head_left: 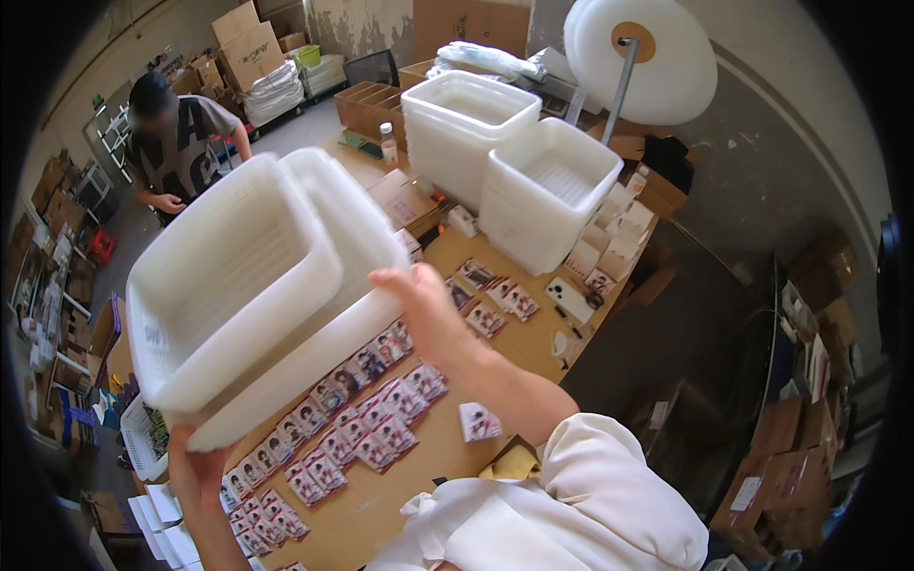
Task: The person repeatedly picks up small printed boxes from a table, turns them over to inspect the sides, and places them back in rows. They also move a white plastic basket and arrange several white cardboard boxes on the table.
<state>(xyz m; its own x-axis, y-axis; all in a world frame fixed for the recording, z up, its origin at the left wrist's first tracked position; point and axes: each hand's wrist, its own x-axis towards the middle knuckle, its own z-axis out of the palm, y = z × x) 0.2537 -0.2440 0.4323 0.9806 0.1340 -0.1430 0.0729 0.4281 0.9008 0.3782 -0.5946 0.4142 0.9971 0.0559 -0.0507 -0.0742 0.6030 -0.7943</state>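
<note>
Two white plastic bins are tilted up above the table's left half. The nearer bin (pixel 243 338) partly covers the other bin (pixel 328 347); I cannot tell how far one sits inside the other. My right hand (pixel 424 309) closes on the right rim of the rear bin, its thumb over the edge. At the lower left corner my left hand (pixel 197 468) supports the bins from below, its fingers partly hidden. Under them, small packets with printed figures (pixel 347 376) lie in rows on the brown table (pixel 381 500).
Stacked white bins (pixel 457 152) stand at the table's back, beside another stack (pixel 533 209). A bottle (pixel 387 143), a white phone (pixel 568 299) and small boxes (pixel 609 243) lie around them. A large roll (pixel 643 57) hangs behind. Another person (pixel 190 143) stands across the table.
</note>
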